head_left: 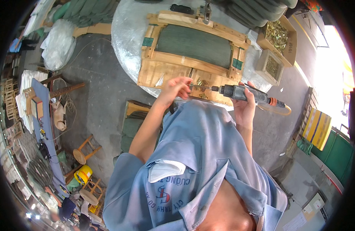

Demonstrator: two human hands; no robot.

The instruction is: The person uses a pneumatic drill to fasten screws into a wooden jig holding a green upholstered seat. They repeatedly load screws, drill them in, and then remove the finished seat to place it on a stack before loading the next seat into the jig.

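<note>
My right hand (245, 104) is wrapped round a grey and black air screwdriver (239, 92) with an orange fitting and a thin yellowish hose at its rear. Its long bit points left, toward my left hand (176, 89). The fingers there are curled together at the bit's tip; whatever they pinch is too small to make out. Just beyond both hands is a wooden board (162, 71) with a small heap of brass-coloured screws (202, 82) on it. Further off, a wooden frame (173, 59) surrounds a dark green panel (195, 44), with green patches on its side pieces.
The work sits on a round table wrapped in clear plastic (125, 38). Two boxes of brass-coloured hardware, a carton (291, 48) and a smaller box (262, 69), stand at its right. Dark green cushions (250, 11) are stacked behind. Wooden stools (79, 156) stand at the left.
</note>
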